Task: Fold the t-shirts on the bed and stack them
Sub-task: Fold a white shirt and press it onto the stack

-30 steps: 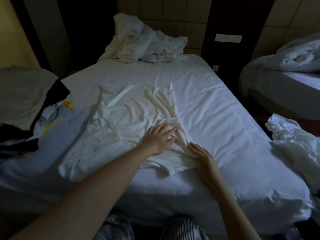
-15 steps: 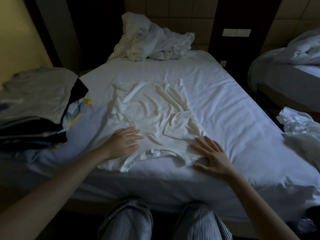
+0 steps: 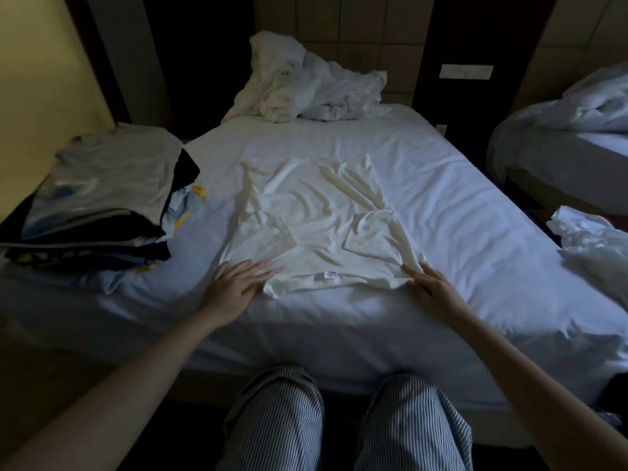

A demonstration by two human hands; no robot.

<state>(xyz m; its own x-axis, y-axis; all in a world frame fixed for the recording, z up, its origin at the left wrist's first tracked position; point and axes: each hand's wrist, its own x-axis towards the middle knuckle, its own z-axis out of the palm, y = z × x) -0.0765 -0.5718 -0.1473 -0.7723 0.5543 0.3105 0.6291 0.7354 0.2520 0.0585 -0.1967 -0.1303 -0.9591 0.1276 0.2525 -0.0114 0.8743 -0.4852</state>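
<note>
Our left hand (image 3: 238, 288) and right hand (image 3: 430, 288) lie flat with straight fingers, gripping nothing. They rest at the two near corners of the white t-shirt (image 3: 316, 226), which is spread on the bed (image 3: 475, 215) with its label (image 3: 329, 274) toward us. Both sides look folded inward, so we judge a lengthwise fold comes next. We should smooth the creases, pinch both corners evenly, and carry them to the far hem. Further left sits the folded stack (image 3: 102, 198), and a crumpled white heap (image 3: 306, 86) lies at the head.
</note>
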